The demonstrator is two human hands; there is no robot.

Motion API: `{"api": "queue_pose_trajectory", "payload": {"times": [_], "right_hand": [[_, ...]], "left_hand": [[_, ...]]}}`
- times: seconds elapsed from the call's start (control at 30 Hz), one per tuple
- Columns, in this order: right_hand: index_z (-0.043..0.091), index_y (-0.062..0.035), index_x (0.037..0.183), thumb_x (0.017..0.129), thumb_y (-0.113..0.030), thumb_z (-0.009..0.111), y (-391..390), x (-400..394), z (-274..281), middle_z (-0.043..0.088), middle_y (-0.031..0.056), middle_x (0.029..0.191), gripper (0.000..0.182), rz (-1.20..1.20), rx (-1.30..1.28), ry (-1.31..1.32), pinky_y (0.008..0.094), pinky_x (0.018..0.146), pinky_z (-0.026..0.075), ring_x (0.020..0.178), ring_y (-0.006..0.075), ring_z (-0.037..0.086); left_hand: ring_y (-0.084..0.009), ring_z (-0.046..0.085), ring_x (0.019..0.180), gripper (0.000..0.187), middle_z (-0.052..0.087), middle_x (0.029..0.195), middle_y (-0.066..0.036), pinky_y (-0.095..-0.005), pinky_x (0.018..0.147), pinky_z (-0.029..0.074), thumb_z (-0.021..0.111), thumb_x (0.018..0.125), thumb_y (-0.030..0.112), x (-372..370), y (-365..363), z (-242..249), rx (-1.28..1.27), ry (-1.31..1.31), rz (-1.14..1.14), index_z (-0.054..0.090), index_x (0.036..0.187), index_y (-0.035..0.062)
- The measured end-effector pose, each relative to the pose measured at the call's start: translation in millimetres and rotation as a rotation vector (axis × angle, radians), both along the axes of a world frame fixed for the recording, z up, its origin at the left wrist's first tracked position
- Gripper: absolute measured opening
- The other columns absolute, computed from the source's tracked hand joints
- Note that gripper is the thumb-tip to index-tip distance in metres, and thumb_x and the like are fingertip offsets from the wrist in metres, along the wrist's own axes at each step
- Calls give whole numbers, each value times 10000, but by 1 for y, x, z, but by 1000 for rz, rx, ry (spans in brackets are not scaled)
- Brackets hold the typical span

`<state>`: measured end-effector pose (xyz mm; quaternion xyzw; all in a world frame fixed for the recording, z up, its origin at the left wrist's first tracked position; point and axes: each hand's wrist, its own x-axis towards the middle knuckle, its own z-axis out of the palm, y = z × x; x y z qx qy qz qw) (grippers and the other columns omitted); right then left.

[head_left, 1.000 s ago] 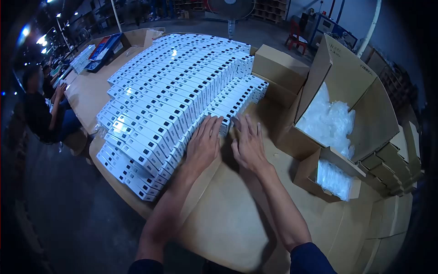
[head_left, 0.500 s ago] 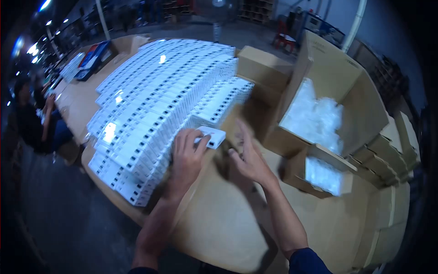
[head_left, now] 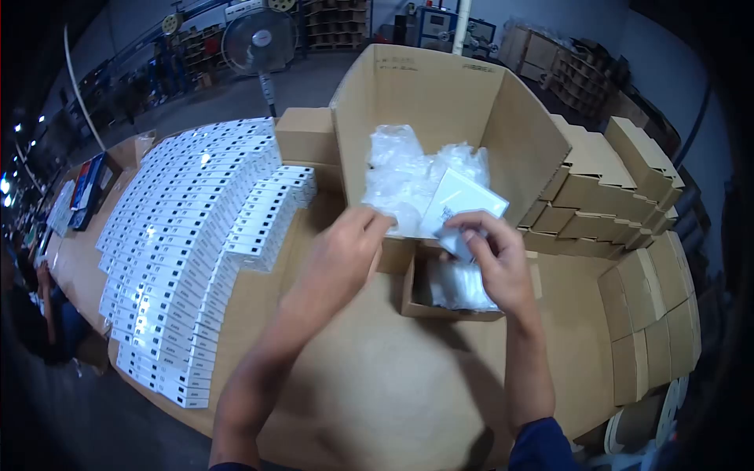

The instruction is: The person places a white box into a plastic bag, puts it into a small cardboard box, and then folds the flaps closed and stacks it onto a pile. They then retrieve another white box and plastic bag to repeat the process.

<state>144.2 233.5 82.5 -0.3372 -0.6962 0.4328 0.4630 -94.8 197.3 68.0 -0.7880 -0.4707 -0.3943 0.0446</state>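
Note:
My right hand [head_left: 499,263] grips a flat white box [head_left: 469,198] with faint print on it, tilted above a small open carton [head_left: 441,311]. Clear plastic packets fill that carton. My left hand [head_left: 351,247] is closed in a pinch at the front edge of a large open carton [head_left: 522,125], by the clear plastic bags [head_left: 400,184] inside. What lies between its fingertips is too small to make out. Left of my arms, rows of white boxes [head_left: 184,235] with small dark squares stand stacked on the cardboard-covered table [head_left: 353,392].
Folded brown cartons [head_left: 605,180] are piled at the right, with more brown boxes [head_left: 648,314] along the table's right edge. A closed carton [head_left: 308,141] stands behind the white stacks. Beyond is a fan [head_left: 259,43]. Another person [head_left: 51,314] sits at the far left.
My view has swung right. The white box is now in my right hand, which was open before. My left hand has left the stacks for the big carton's front edge.

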Motion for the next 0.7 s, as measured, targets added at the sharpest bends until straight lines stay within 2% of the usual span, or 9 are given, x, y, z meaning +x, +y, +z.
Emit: {"api": "queue_pose_trajectory", "payload": {"times": [0.03,0.1,0.23,0.33,0.43,0.47,0.57,0.6,0.7], "right_hand": [[736,-36,1106,968,-42,576,16,14,5,633,50,910,212,-149,234,-258,294,694,482,703,108,525],[755,-102,1108,936,-95,632,34,21,10,592,58,856,211,-222,209,-238,315,654,451,679,133,492],[759,-134,1118,913,-128,662,57,28,19,607,97,925,226,-286,255,-331,338,697,489,740,181,559],[755,-129,1124,900,-142,670,60,26,23,623,145,1036,239,-295,241,-339,362,755,519,806,242,615],[751,-124,1129,899,-149,671,65,29,19,625,141,1031,245,-283,251,-300,367,774,515,823,242,614],[751,-129,1147,908,-188,690,65,31,18,634,149,1054,253,-305,232,-333,372,801,514,867,252,627],[752,-142,1162,912,-250,726,70,31,12,646,157,1086,274,-349,257,-302,379,806,514,903,264,632],[740,-132,1222,879,-357,790,69,31,13,655,184,1117,413,-377,236,-324,388,863,526,979,298,651],[710,-87,1283,828,-432,837,62,22,12,653,214,1135,585,-438,295,-283,407,936,526,1051,341,657]], "left_hand": [[-361,634,995,253,638,1026,-161,-441,845,545,651,849,-30,4,27,0,16,93,37,668,1097,18],[-335,643,1005,204,654,1027,-151,-422,857,560,652,840,-11,13,83,-7,53,294,131,687,1040,12],[-301,649,1005,126,664,1022,-142,-403,848,572,639,823,-1,25,171,-32,117,602,272,698,934,-7],[-279,671,947,64,705,957,-153,-369,817,559,666,809,43,25,195,-48,220,589,333,710,839,7],[-290,678,933,87,717,935,-164,-402,818,555,665,808,36,24,197,-38,220,497,362,715,874,10],[-342,678,919,77,708,889,-177,-445,818,548,654,860,48,22,194,-28,228,449,341,701,907,8],[-392,661,922,79,692,872,-207,-478,841,535,643,905,54,26,155,14,188,137,261,673,943,-8],[-377,699,843,94,701,887,-223,-470,756,534,674,931,54,25,140,26,269,39,186,645,972,-26],[-365,717,804,115,718,880,-228,-422,737,545,680,942,53,38,86,47,181,-245,150,654,1000,-42]]}}
